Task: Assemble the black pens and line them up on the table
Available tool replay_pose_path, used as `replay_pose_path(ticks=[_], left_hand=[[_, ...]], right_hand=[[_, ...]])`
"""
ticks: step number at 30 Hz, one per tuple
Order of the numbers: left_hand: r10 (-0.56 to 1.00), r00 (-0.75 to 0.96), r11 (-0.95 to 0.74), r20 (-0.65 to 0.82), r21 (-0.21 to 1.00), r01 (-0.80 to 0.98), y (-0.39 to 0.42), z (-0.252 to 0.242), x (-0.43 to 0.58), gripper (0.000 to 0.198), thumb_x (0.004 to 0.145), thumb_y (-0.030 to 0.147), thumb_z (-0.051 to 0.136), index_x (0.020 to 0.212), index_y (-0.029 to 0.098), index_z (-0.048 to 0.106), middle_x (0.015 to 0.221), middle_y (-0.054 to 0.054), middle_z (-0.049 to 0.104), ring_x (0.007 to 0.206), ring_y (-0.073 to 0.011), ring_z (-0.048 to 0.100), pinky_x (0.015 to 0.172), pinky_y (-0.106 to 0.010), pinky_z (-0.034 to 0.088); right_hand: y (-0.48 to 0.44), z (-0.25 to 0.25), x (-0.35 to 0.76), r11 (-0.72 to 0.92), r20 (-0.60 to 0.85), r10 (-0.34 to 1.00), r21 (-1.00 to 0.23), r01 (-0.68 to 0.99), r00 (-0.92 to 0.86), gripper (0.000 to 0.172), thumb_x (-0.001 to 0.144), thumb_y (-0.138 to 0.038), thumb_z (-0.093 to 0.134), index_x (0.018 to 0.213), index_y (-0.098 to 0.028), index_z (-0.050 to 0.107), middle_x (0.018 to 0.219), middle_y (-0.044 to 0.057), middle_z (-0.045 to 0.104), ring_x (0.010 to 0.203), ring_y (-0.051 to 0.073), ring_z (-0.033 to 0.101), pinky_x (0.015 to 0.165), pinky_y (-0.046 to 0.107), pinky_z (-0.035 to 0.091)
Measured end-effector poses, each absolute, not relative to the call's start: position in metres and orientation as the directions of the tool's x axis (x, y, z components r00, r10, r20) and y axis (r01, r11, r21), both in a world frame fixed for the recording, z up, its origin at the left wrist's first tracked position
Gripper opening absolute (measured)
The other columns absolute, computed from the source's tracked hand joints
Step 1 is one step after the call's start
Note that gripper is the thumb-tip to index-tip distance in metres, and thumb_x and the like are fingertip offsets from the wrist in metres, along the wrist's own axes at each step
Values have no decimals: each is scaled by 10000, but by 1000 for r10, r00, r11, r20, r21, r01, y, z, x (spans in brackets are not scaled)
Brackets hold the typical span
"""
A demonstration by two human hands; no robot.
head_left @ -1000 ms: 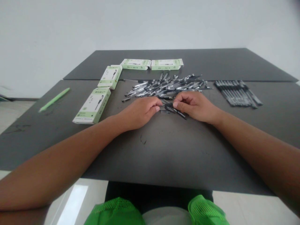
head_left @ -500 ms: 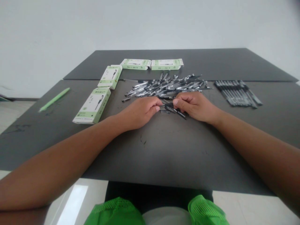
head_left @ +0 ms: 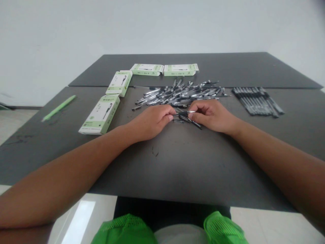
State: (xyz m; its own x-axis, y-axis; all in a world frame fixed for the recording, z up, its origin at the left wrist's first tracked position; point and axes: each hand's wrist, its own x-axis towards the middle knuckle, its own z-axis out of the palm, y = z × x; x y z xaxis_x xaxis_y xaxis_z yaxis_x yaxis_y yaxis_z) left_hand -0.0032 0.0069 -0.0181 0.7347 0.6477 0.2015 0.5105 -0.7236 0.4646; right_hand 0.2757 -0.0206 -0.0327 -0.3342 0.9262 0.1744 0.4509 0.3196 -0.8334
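A loose heap of black and silver pens [head_left: 180,92] lies on the dark table [head_left: 177,162]. My left hand [head_left: 152,120] rests curled at the heap's near edge, fingers closed on the end of a pen [head_left: 183,113]. My right hand [head_left: 212,115] faces it, fingers pinched on the other end of the same pen. A few more pens [head_left: 195,124] lie under and between the two hands.
Several green and white pen boxes [head_left: 100,113] stand left and behind the heap. A tidy row of capped black pens [head_left: 257,100] lies at the right. A green pen [head_left: 59,107] lies far left. A second table adjoins behind.
The pen held between my hands has shifted a little and now shows a silver part by my right fingers. The arms have stayed where they were.
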Motion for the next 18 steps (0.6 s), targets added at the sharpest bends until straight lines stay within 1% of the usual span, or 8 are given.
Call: replay_pose_path(ticks=[5, 11, 18], left_hand=[[651, 730, -722, 209, 470, 509, 6, -19, -3, 302, 1088, 310, 510, 1255, 179, 725, 1224, -91, 799, 1145, -269, 739, 1016, -412, 540], [655, 728, -717, 204, 471, 513, 6, -18, -3, 300, 1088, 325, 507, 1240, 186, 726, 1193, -85, 803, 1114, -268, 740, 990, -408, 545], [653, 730, -720, 203, 464, 515, 6, -18, -3, 298, 1090, 336, 510, 1244, 195, 722, 1209, -86, 806, 1122, -267, 739, 991, -405, 548]], right_hand=[[-21, -34, 275, 317, 176, 930, -828, 463, -322, 246, 931, -424, 796, 857, -203, 720, 698, 6, 637, 643, 158, 534, 598, 316, 387], [-20, -37, 276, 288, 161, 933, -871, 397, -323, 225, 940, -408, 805, 963, -224, 679, 755, 2, 635, 659, 163, 532, 582, 313, 404], [-20, -36, 276, 315, 185, 927, -857, 409, -326, 257, 957, -446, 793, 931, -224, 667, 749, -2, 616, 663, 160, 514, 602, 320, 401]])
